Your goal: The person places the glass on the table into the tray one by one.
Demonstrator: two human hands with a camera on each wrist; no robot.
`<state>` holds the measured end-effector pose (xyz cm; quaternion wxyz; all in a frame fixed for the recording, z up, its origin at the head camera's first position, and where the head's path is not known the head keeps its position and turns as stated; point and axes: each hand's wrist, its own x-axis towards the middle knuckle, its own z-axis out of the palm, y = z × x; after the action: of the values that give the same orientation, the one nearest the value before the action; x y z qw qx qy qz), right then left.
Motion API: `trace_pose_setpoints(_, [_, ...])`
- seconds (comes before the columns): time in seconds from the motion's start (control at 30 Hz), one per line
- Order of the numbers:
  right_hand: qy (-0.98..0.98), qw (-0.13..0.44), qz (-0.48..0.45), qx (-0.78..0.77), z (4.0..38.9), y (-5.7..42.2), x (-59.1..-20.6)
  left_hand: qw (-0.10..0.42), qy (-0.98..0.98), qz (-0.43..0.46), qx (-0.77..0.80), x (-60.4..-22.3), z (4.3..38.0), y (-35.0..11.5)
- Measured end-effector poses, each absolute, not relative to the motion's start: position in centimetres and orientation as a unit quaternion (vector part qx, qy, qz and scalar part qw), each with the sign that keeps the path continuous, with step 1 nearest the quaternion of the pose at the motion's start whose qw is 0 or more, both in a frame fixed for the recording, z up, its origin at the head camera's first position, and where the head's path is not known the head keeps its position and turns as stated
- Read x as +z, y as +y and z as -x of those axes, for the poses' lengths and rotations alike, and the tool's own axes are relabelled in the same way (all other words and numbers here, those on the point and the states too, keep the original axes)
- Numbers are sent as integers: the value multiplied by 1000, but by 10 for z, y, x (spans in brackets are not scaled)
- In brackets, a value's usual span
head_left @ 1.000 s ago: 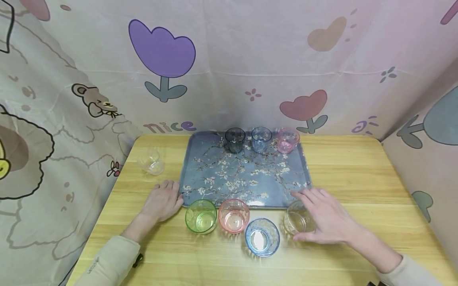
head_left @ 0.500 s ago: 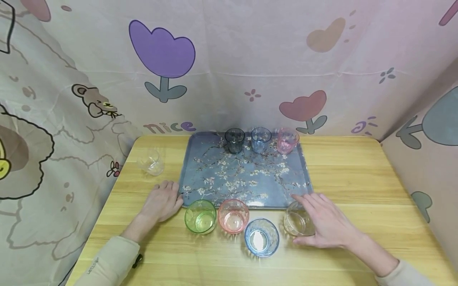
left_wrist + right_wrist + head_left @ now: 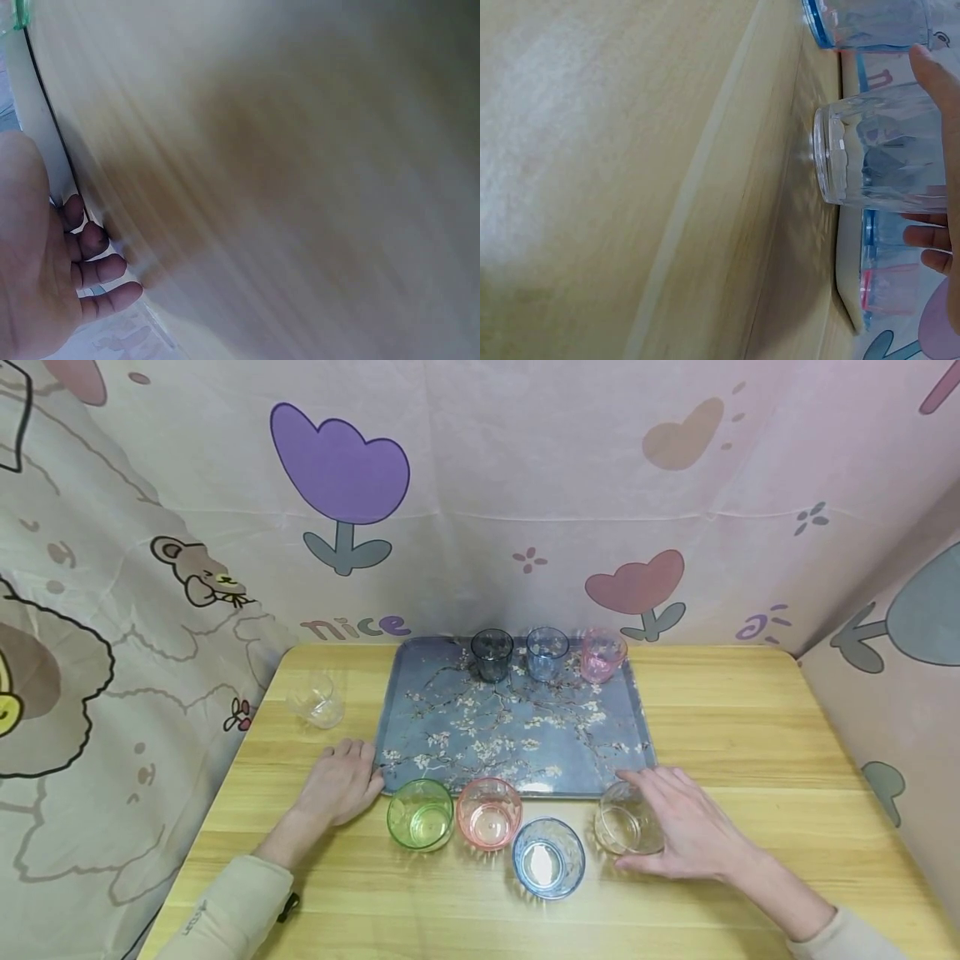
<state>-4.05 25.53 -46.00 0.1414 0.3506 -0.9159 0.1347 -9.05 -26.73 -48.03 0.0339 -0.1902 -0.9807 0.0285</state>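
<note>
In the head view my right hand (image 3: 682, 822) curves around a clear glass (image 3: 618, 827) at the tray's front right corner, thumb on the near side, fingers on the far side. The right wrist view has this clear glass (image 3: 885, 150) upright between thumb and fingers. My left hand (image 3: 341, 783) rests on the table beside the left front corner of a blue flower-patterned tray (image 3: 450, 718), its thumb at the tray's edge. Loosely bent fingers of the left hand (image 3: 52, 262) show in the left wrist view.
Before the tray stand a green glass (image 3: 422, 814), a pink glass (image 3: 490, 814) and a blue glass (image 3: 549, 858). A dark glass (image 3: 492, 656), a light blue glass (image 3: 547, 654) and a pink glass (image 3: 603, 656) line the tray's back. Another clear glass (image 3: 318, 702) is at left.
My right hand has shifted slightly toward me, its fingers and thumb drawing closer around the clear glass. The left hand and the other glasses stay put.
</note>
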Motion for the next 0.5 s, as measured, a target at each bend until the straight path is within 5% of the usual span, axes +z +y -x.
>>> trace_pose_setpoints(0.5, [-914, 143, -348, 152, 40, 256, -462, 30, -981, 189, 30, -484, 92, -269])
